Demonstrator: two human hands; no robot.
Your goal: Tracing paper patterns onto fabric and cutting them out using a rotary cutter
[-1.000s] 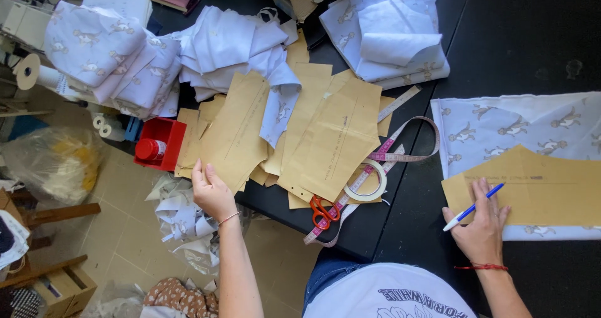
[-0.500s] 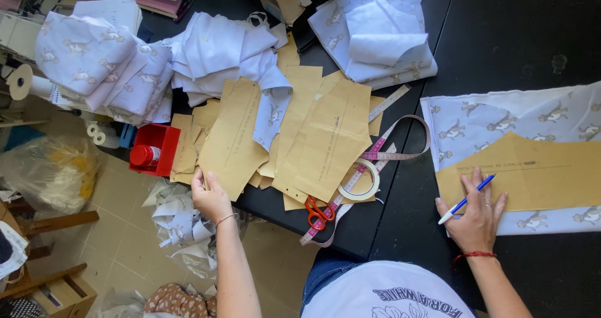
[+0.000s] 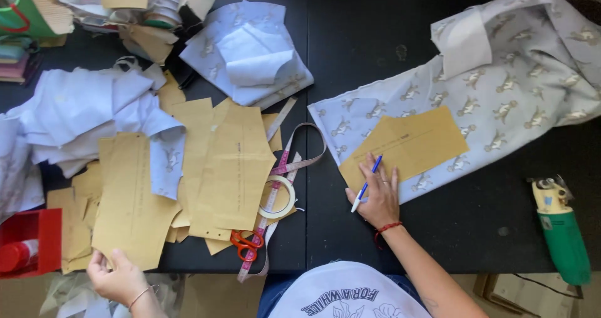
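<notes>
My right hand [image 3: 377, 194] holds a blue pen [image 3: 367, 183] and rests on the lower left corner of a brown paper pattern piece [image 3: 410, 144]. That piece lies on pale printed fabric [image 3: 501, 99] spread over the black table [image 3: 438, 224]. My left hand [image 3: 117, 276] is at the table's near left edge, its fingers touching the bottom of a long brown pattern piece [image 3: 133, 202] in a pile of several such pieces. Whether it grips the paper is unclear.
Orange-handled scissors [image 3: 244, 243], a tape roll [image 3: 276, 197] and a measuring tape [image 3: 283, 164] lie mid-table. Cut fabric pieces [image 3: 250, 58] are heaped at the back and left [image 3: 94, 111]. A green electric cutter [image 3: 559, 227] sits at the right. A red box [image 3: 32, 240] stands lower left.
The view has swung right and closer. My right hand with the pen stays on the pattern piece on the fabric. My left hand has dropped to the bottom edge of the paper pile.
</notes>
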